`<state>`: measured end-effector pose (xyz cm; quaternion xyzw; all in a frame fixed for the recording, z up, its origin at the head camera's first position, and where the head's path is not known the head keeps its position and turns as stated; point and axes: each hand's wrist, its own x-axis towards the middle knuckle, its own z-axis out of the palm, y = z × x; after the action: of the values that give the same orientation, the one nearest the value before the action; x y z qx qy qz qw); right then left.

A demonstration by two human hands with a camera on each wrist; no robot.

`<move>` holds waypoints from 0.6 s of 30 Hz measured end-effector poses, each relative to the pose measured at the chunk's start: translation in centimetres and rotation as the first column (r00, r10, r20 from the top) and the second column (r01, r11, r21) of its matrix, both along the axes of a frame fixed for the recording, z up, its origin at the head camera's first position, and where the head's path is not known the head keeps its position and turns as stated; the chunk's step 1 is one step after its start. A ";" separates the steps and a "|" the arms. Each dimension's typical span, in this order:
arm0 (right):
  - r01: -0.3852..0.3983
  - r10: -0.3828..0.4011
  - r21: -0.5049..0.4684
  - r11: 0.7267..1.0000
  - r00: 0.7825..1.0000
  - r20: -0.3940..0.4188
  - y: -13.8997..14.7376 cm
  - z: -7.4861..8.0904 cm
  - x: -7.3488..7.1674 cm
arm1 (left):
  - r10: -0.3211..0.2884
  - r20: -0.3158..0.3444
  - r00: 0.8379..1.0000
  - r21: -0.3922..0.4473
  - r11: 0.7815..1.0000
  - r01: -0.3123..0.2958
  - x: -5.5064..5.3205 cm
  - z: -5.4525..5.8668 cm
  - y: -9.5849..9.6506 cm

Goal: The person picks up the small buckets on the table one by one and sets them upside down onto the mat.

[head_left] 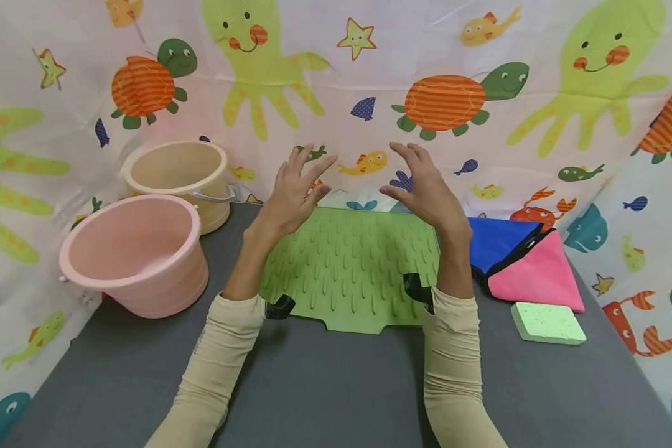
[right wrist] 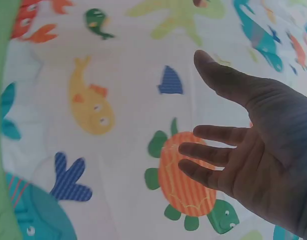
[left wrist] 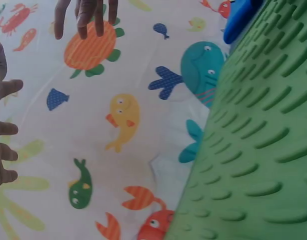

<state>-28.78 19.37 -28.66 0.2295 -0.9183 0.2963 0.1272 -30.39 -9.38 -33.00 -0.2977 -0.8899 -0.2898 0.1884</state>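
Both hands are raised above a green mat (head_left: 353, 267) covered in small raised ridges, and neither touches it. My left hand (head_left: 294, 196) is spread over the mat's far left part, its fingers apart and holding nothing. Over the far right part, my right hand (head_left: 431, 190) faces it with fingers extended. In the right wrist view the right hand (right wrist: 263, 145) shows its thumb apart from the fingers, with nothing in the palm. Fingers of the left hand (left wrist: 1, 120) appear at the left edge of the left wrist view.
A pink bucket (head_left: 162, 274) and a cream bucket (head_left: 215, 208) with a handle stand at left. To the right lie a blue cloth (head_left: 501, 239), a pink cloth (head_left: 537, 274) and a pale green sponge (head_left: 549, 323). A sea-animal-print curtain (head_left: 336, 81) hangs behind the grey table (head_left: 336, 398).
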 end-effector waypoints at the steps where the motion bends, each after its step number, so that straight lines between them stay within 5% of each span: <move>1: 0.004 -0.004 -0.025 1.000 1.000 -0.015 -0.1 0.2 0.0 | -0.006 -0.025 1.000 0.012 1.000 0.006 0.1 0.3 -0.2; 7: -0.030 0.007 -0.128 0.991 0.985 -0.174 -1.2 0.6 -0.1 | -0.007 -0.135 0.991 0.083 0.996 0.019 0.7 1.6 -1.0; 14: -0.077 -0.056 -0.284 0.956 0.900 -0.433 -5.0 0.6 -0.6 | 0.021 -0.207 0.978 0.086 0.996 -0.003 1.8 3.0 -2.3; 18: -0.126 -0.021 -0.249 0.960 0.857 -0.514 -7.3 0.9 0.1 | 0.059 -0.243 0.968 0.068 0.997 -0.043 2.8 4.2 -2.9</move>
<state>-28.71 12.05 -27.80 0.3053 -0.7947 0.3522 0.3888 -27.58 -12.24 -28.84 -0.3023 -0.8578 -0.2732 0.3133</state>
